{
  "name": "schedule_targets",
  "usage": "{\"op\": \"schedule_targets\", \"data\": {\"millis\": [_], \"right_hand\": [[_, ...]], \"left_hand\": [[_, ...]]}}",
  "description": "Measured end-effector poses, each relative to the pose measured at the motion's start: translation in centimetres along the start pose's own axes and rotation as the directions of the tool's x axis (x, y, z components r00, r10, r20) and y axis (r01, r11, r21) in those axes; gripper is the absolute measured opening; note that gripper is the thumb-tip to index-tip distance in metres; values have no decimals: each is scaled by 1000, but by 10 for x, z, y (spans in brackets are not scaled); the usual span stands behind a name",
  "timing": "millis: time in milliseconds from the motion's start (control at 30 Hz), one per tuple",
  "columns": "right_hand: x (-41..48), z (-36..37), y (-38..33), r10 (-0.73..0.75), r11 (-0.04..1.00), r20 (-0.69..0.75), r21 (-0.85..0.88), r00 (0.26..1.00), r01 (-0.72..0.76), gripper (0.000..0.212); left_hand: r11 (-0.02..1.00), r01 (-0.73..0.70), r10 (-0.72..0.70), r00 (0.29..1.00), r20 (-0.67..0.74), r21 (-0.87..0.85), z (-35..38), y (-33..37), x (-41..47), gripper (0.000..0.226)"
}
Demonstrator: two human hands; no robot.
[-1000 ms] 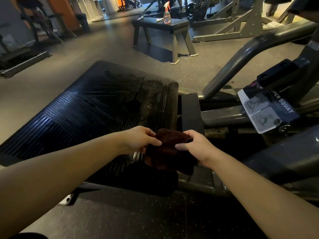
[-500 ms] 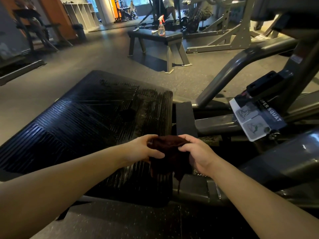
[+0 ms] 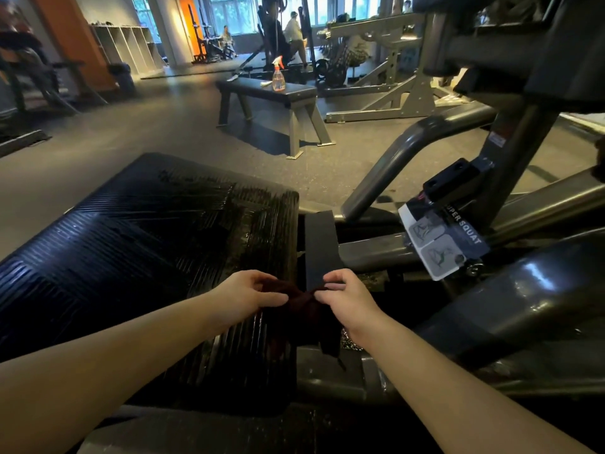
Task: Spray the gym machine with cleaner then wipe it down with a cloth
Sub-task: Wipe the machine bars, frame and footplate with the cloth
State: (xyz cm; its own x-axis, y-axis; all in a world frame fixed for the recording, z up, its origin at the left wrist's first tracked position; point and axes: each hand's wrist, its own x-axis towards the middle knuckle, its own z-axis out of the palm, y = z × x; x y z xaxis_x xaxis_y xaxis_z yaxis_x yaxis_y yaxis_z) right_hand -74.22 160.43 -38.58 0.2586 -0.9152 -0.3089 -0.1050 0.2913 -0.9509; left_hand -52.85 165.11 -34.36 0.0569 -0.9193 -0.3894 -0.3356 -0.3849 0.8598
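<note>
A dark brown cloth (image 3: 302, 317) hangs bunched between my two hands, over the near right corner of the black ribbed footplate (image 3: 131, 244) of the squat machine. My left hand (image 3: 250, 294) grips the cloth's left side with curled fingers. My right hand (image 3: 343, 298) pinches its right side, thumb against fingers. The footplate glistens wet near its right edge. The spray bottle (image 3: 278, 75), clear with orange liquid and a white trigger, stands far off on a flat bench (image 3: 262, 90).
Grey frame tubes (image 3: 402, 149) of the machine rise on the right, with a "SUPER SQUAT" label (image 3: 442, 239). Racks and other machines stand behind the bench, and people are at the far end of the room. Open rubber floor lies on the left.
The view has tilted upward, showing more of the room. My hands have drawn closer together and bunched the cloth, which now hangs lower between them.
</note>
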Motion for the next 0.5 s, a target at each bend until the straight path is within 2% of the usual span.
{"op": "schedule_targets", "data": {"millis": [67, 167, 267, 300, 433, 500], "right_hand": [[-5, 0, -3, -85, 995, 12, -45, 996, 86, 21], [-10, 2, -3, -211, 964, 158, -133, 965, 232, 26], [-16, 13, 2, -181, 929, 308, -258, 934, 265, 43], [-17, 20, 6, -171, 924, 309, -279, 936, 260, 44], [-19, 51, 24, -158, 942, 244, -253, 957, 220, 21], [-18, 65, 34, -191, 951, 231, -196, 954, 238, 19]], "left_hand": [[1000, -3, 5, 997, -71, 20, 2, -3, 3, 48], [999, -4, 10, 990, -141, 45, 0, -4, 6, 51], [993, -3, 22, 985, -170, 114, -3, -3, 1, 52], [992, 16, 5, 986, -166, 127, -5, -3, -1, 55], [986, 114, -93, 981, -169, 119, -16, -12, -8, 70], [954, 101, -51, 983, -178, 283, -29, -17, -17, 64]]}}
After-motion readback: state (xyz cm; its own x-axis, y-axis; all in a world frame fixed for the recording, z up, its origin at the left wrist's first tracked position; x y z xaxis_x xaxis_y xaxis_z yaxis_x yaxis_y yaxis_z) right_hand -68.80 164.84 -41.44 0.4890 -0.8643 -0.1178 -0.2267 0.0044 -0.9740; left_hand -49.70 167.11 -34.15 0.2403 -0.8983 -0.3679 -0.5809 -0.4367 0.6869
